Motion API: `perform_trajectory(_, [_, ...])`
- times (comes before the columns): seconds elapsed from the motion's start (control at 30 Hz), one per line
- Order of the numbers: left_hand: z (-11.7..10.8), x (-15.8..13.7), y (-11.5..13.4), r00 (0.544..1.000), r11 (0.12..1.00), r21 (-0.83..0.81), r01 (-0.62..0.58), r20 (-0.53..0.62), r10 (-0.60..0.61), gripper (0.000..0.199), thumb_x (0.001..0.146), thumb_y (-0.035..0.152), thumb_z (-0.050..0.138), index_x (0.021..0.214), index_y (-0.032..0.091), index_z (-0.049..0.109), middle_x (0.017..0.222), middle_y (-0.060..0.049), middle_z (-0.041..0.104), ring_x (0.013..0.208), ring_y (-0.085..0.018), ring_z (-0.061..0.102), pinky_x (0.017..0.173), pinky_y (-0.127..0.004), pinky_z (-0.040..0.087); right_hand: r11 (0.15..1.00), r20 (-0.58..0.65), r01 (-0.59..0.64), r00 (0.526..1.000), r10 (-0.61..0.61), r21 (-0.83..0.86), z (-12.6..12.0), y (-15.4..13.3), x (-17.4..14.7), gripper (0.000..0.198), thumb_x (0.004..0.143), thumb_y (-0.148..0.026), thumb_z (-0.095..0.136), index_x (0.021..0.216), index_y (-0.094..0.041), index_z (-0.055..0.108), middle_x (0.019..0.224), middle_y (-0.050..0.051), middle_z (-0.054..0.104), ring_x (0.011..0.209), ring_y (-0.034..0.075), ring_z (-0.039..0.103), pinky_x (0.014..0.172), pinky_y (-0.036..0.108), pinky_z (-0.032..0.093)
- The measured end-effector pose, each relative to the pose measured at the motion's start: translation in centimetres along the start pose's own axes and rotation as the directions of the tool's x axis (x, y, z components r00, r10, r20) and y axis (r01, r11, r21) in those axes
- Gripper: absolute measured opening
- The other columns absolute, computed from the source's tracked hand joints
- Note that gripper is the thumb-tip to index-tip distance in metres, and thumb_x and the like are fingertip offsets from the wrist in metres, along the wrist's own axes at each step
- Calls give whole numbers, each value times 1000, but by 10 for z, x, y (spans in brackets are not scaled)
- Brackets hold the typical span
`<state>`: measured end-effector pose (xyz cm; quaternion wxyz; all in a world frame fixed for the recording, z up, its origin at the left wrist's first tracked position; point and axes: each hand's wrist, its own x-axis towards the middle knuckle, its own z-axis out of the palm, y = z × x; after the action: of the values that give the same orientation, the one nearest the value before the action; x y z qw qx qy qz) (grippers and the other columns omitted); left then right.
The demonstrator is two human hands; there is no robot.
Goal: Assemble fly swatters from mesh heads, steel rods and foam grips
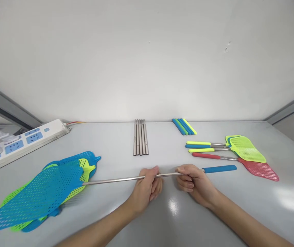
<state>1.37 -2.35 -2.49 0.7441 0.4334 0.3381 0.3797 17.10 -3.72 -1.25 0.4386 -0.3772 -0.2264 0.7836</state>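
A blue fly swatter [51, 188] spans the table, its metal rod drawn out long and its blue grip [220, 168] at the right end. My left hand [148, 185] is closed round the middle of the rod. Closer to the grip, my right hand [191, 181] pinches the same rod between thumb and fingers. The swatter's blue head lies over a pile of loose blue and yellow-green swatter heads [86, 168] at the left.
Several metal rods [141, 139] lie side by side near the wall. Right of them are several coloured grips [184, 127]. Swatters with short rods, including a red one [261, 169], are stacked at the right. A white power strip [24, 144] stands at the left.
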Motion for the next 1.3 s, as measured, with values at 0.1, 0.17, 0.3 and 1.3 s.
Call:
perform_trajectory(0.1, [-4,4,2,1000,1000,8,-8,-1,8,53,82,35,31,32,19,25,25,5,22,30,-8,26,44,-27,25,1000,15,3,1000,-3,-6,-2,-3,1,32,70,-18,48,45,-17,28,42,-6,19,39,4,16,39,23,11])
perform_trajectory(0.17, [-6,5,3,1000,1000,18,-7,0,7,53,82,35,32,32,19,26,25,5,22,30,-8,26,45,-27,26,1000,15,15,1000,-15,-2,-2,-4,2,32,70,-18,48,45,-17,27,42,-6,19,39,5,16,39,23,12])
perform_trajectory(0.3, [-9,8,7,1000,999,43,-19,-2,19,52,81,35,33,32,20,26,25,5,22,31,-8,27,46,-27,26,999,-5,49,999,-49,16,-3,-6,3,33,69,-17,49,45,-18,27,43,-6,19,39,5,16,40,24,13])
perform_trajectory(1.3, [-23,20,13,996,996,10,-86,-6,86,49,82,28,32,34,19,24,25,7,20,30,-8,28,56,-29,32,987,-79,120,991,-112,106,-14,-11,9,32,68,-18,47,43,-18,27,42,-6,15,39,5,14,39,22,13])
